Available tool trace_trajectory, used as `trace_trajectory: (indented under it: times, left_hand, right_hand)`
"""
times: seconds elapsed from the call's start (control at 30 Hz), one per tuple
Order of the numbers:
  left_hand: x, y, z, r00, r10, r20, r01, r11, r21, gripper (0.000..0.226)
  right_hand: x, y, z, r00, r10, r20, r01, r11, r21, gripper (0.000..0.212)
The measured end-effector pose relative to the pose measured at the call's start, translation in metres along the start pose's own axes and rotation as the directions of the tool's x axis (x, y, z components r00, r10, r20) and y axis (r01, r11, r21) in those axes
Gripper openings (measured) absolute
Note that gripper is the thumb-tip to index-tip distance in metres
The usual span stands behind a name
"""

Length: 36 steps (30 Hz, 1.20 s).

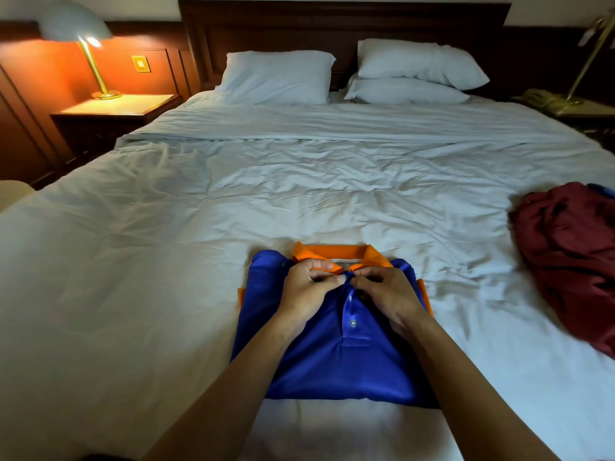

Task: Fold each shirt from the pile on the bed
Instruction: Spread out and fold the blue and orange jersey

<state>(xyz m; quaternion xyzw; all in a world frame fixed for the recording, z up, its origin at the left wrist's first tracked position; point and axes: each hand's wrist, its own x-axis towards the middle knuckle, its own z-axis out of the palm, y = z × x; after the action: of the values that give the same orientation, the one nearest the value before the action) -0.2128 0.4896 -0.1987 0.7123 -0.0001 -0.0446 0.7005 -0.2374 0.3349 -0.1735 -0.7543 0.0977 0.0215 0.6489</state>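
You are working at the neck of the blue polo shirt (332, 371), which is lying folded, front up, on the near middle of the bed (133, 261). Your left hand (307, 291) and right hand (386, 294) are each curling thumb and fingertips onto the shirt where the tips of the orange collar (332, 251) meet above the placket, pinching the fabric there. Whether you are fastening the top button, I cannot tell.

Judgement: you are dressing the collar. Keep the pinch light, draw both tips evenly toward centre, and avoid dragging the folded body out of square.

No container is showing. The unfolded pile (572, 254), maroon cloth with a blue scrap behind it, is lying loose on the bed, well to your right.
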Motion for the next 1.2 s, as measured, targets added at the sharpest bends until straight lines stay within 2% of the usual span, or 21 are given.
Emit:
trace_trajectory:
  times: [0.17,0.23,0.33,0.53,0.63,0.73,0.87,0.93,1.1,1.2]
  left_hand:
    - [0.002,-0.002,0.001,0.999,0.030,-0.013,-0.029,0.999,0.042,0.023]
    - [0.001,-0.003,0.001,0.998,0.063,-0.014,-0.062,0.995,0.076,0.022]
    - [0.001,-0.003,0.000,0.995,0.101,-0.014,-0.099,0.989,0.108,0.020]
    - [0.002,-0.002,0.000,0.989,0.147,0.013,-0.147,0.973,0.180,0.018]
    - [0.003,-0.001,-0.003,0.992,0.121,0.039,-0.126,0.971,0.202,0.016]
    - [0.005,0.001,-0.006,0.994,0.086,0.062,-0.094,0.984,0.152,0.010]
    - [0.003,0.004,-0.007,0.992,0.079,0.095,-0.092,0.985,0.143,0.015]
    - [0.005,0.002,-0.007,0.994,0.079,0.075,-0.090,0.982,0.164,0.006]
    - [0.008,0.000,-0.005,0.996,0.080,0.045,-0.088,0.972,0.217,0.009]
    - [0.008,-0.001,-0.003,0.994,0.098,0.046,-0.105,0.976,0.189,0.010]
  right_hand:
    - [-0.003,0.003,0.002,0.994,-0.098,-0.040,0.097,0.995,-0.030,0.010]
    - [-0.003,0.003,0.003,0.993,-0.104,-0.049,0.102,0.993,-0.054,0.009]
    - [-0.002,0.002,0.000,0.995,-0.093,-0.018,0.091,0.991,-0.093,0.021]
    - [0.003,-0.006,-0.006,0.993,-0.094,0.064,0.101,0.988,-0.119,0.007]
    - [0.007,-0.008,-0.004,0.993,-0.094,0.076,0.105,0.984,-0.145,0.004]
    - [0.009,-0.006,-0.001,0.994,-0.096,0.054,0.103,0.984,-0.144,0.008]
    - [0.010,-0.002,0.002,0.985,-0.169,0.017,0.168,0.955,-0.244,0.011]
    - [0.009,-0.001,0.001,0.980,-0.197,0.033,0.199,0.945,-0.261,0.010]
    - [0.009,-0.001,-0.009,0.986,-0.105,0.126,0.127,0.975,-0.183,0.005]
    - [0.014,-0.005,-0.012,0.987,-0.002,0.162,0.018,0.995,-0.098,0.003]
